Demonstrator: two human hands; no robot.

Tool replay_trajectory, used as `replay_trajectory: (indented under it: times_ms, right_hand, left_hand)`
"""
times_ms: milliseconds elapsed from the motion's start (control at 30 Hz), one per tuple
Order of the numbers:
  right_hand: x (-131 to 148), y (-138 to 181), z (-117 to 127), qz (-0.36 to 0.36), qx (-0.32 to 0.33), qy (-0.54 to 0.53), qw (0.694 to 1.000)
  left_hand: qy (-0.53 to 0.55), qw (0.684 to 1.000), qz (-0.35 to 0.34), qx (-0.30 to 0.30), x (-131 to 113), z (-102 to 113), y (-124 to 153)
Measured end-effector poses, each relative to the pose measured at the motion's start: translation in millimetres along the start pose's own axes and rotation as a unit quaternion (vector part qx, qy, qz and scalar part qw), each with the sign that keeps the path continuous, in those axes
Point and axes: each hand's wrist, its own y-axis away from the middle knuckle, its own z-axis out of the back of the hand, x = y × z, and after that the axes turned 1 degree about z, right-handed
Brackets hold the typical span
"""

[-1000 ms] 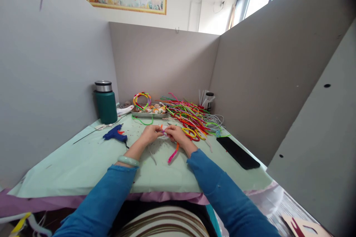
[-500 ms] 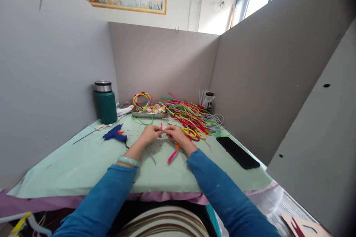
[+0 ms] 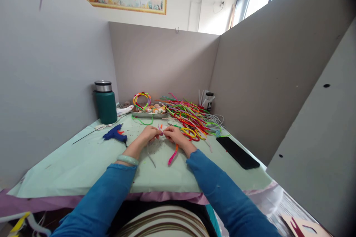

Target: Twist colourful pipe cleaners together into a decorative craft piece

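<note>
My left hand and my right hand meet fingertip to fingertip above the table, both pinching. Between them shows a small bit of purple and orange fuzzy pipe cleaner. A pink and orange fuzzy length, wound like pipe cleaner, hangs below my right hand. From under my left hand a thin grey cord curves down toward the table. My fingers partly hide how these pieces join. Just beyond my right hand lie yellow and red pipe cleaner loops.
A blue glue gun and a green bottle stand left. Behind are a metal tray of small pieces, a multicoloured ring, a pipe cleaner heap and coiled grey cord. A black phone-like slab lies right.
The fingertips have shifted slightly, and an orange bit now shows above them where a pink tip stood upright. The grey cord below my left hand has swung a little.
</note>
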Motion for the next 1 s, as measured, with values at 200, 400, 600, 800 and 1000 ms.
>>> replay_trajectory:
  times_ms: [200,400,600,800,1000]
  right_hand:
    - [4,-1,4,-0.018,-0.011,-0.072,0.997]
    - [11,1,7,-0.064,-0.007,-0.13,0.989]
    - [9,1,6,-0.047,-0.008,-0.08,0.996]
    - [3,-3,6,-0.038,-0.031,-0.083,0.995]
    - [5,-4,7,-0.036,-0.039,-0.102,0.993]
  left_hand:
    - [0.031,0.999,-0.043,0.007,3,-1,-3]
    - [0.025,0.999,-0.039,-0.027,4,1,-6]
    - [-0.017,0.997,-0.048,-0.053,6,2,-8]
    - [-0.035,0.983,-0.138,-0.116,3,2,-7]
    - [-0.139,0.952,-0.233,-0.139,5,2,-10]
